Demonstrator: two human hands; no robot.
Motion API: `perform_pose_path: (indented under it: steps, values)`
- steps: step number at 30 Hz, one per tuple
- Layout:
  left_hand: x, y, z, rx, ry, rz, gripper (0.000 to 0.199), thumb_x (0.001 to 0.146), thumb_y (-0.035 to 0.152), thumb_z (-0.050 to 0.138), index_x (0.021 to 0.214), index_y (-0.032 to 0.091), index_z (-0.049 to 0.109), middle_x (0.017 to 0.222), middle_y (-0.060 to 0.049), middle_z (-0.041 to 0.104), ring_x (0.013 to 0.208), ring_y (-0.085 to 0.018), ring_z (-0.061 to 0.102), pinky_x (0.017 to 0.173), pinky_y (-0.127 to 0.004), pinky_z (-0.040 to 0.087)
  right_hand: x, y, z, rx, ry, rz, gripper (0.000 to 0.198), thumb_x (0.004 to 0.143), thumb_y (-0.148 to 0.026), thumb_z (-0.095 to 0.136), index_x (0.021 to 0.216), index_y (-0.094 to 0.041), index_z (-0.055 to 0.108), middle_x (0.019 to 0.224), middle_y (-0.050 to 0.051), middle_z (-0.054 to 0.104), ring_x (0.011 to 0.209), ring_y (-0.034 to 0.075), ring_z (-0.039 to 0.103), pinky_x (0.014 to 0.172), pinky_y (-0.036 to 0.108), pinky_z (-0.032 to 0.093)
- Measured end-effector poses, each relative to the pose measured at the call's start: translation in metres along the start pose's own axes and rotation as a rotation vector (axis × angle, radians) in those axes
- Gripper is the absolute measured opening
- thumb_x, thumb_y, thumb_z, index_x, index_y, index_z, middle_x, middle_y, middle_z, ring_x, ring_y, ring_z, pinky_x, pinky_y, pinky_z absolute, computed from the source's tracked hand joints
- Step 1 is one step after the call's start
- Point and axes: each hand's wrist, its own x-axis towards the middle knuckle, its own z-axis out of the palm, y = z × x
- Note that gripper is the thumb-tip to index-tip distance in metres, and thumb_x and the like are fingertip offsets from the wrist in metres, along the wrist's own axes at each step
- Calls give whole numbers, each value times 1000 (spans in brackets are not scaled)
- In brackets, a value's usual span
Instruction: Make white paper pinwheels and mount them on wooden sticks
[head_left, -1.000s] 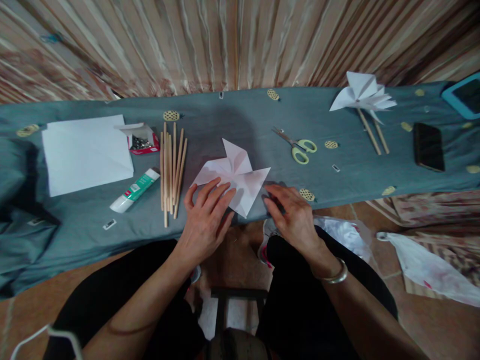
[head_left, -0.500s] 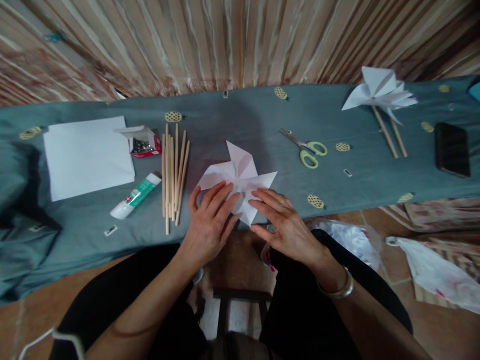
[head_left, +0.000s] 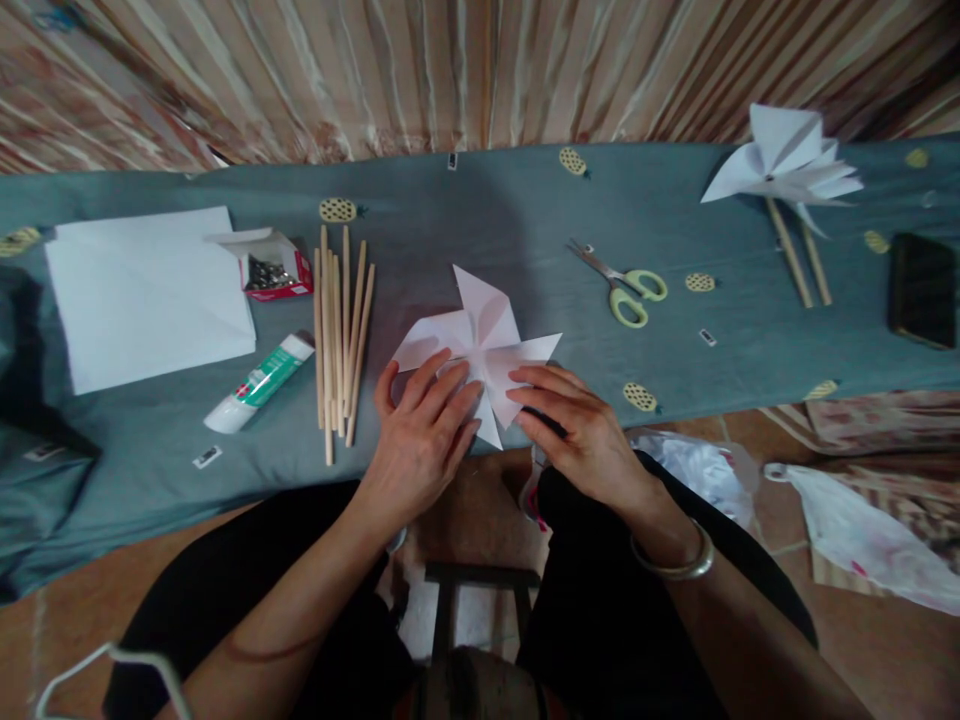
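Note:
A white paper pinwheel (head_left: 484, 320) with folded, pointed blades lies at the front of the cloth-covered table. My left hand (head_left: 420, 430) holds it from the left, bent fingers pressed onto the paper near its middle and covering the lower left blade. From the right, my right hand (head_left: 585, 430) has its fingers and thumb closed at the edge of the lower right fold. Wooden sticks (head_left: 341, 340) lie in a bunch just left of my left hand. Scissors (head_left: 626, 290) with pale green handles rest beyond my right hand, blades partly apart.
A white stack of paper (head_left: 150, 300), a small red box (head_left: 274, 268) of metal pieces and a glue tube (head_left: 260, 383) lie on the left. Finished pinwheels on sticks (head_left: 784, 160) and a black phone (head_left: 924, 290) are at right. Plastic bags (head_left: 862, 530) lie below.
My right fingers have shifted from lying on the paper to its lower right edge, and that fold has moved slightly. My left hand stays on the pinwheel. The view has shifted a little.

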Motion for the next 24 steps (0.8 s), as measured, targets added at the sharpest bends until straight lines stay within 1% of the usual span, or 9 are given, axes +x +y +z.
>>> perform_pose_path:
  steps: [4, 7, 10, 13, 15, 19, 22, 24]
  values:
    - [0, 0, 0, 0, -10, -1, 34, 95, 28, 52, 129, 26, 53, 135, -7, 62, 137, -28, 44, 115, -59, 19, 7, -2, 1, 71, 73, 39, 18, 92, -23, 57, 104, -23, 71, 113, 7, 72, 111, 21, 64, 101, 45, 51]
    - [0, 0, -1, 0, -16, 4, 35, 95, 28, 52, 130, 26, 51, 135, -7, 61, 137, -28, 43, 114, -60, 20, 10, -4, 3, 113, 112, 97, 21, 92, -24, 58, 109, -25, 70, 109, 5, 73, 108, 21, 65, 99, 44, 52]
    - [1, 0, -1, -2, -11, 4, 35, 95, 29, 52, 129, 27, 51, 135, -7, 61, 137, -28, 44, 115, -60, 21, 12, -6, 5, 170, 138, 213, 26, 89, -26, 63, 115, -26, 67, 108, 4, 73, 104, 21, 67, 96, 42, 53]
    - [1, 0, -1, -4, -7, 7, 33, 95, 29, 52, 128, 27, 50, 135, -7, 62, 136, -28, 45, 113, -60, 22, 14, -6, 8, 247, 177, 335, 28, 84, -28, 68, 112, -25, 66, 102, 3, 74, 93, 18, 69, 88, 37, 56]
    - [2, 1, -2, -13, -16, -2, 33, 95, 30, 52, 128, 28, 50, 135, -6, 62, 136, -28, 45, 113, -61, 21, 16, -6, 10, 269, 197, 377, 28, 83, -30, 69, 111, -25, 66, 98, 2, 74, 87, 17, 69, 84, 35, 56]
    - [3, 3, -3, -28, -50, -30, 35, 96, 31, 49, 131, 31, 48, 138, -5, 60, 138, -28, 44, 115, -61, 19, 20, -8, 12, 238, 213, 403, 33, 86, -31, 64, 118, -25, 63, 94, 1, 74, 78, 15, 67, 80, 34, 55]
    - [3, 3, -3, -35, -44, -30, 34, 96, 31, 48, 130, 32, 48, 138, -4, 60, 138, -29, 44, 115, -63, 19, 23, -11, 12, 221, 208, 397, 39, 88, -29, 61, 126, -25, 59, 95, 1, 74, 77, 15, 66, 80, 34, 55]
    - [3, 3, -2, -46, -50, -40, 34, 96, 31, 48, 130, 33, 48, 138, -3, 60, 138, -29, 43, 116, -62, 18, 25, -13, 12, 199, 215, 401, 41, 86, -28, 62, 127, -25, 58, 95, 1, 74, 77, 16, 66, 81, 35, 55]
